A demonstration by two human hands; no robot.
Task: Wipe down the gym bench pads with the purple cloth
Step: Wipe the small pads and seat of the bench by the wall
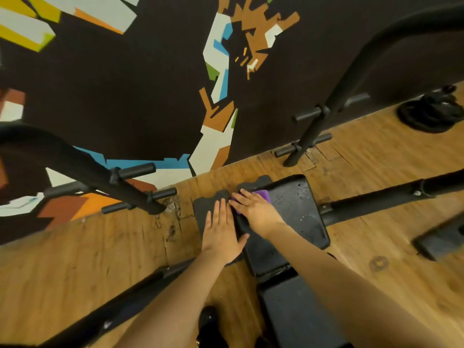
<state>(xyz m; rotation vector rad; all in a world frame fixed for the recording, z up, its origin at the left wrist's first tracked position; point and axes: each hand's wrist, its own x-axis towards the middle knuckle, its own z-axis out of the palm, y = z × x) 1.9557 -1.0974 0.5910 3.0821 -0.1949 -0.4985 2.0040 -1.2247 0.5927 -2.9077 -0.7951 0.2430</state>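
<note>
The soft, light purple cloth (261, 197) lies under the flat right hand (253, 209) at the black padded bench pad's (301, 209) 10 o'clock corner. The left hand (221, 232), fingers straight, rests beside it, holding nothing.

Camera: one only, worn on my head, wide-angle, so straight bars bend toward the edges.
Direction: forward and steeply down over my own forearms.
Nearness: my arms enter from the bottom edge; my left hand (221, 232) and right hand (253, 209) sit close, just below the middle.
Centre: the black bench pad (298, 212) runs away from me.
Upper half: the painted wall (150, 96).
Lower half: the wooden floor (75, 259).
Sides: black frame bars (351, 79) left and right.
Shared view: none, a single picture.
</note>
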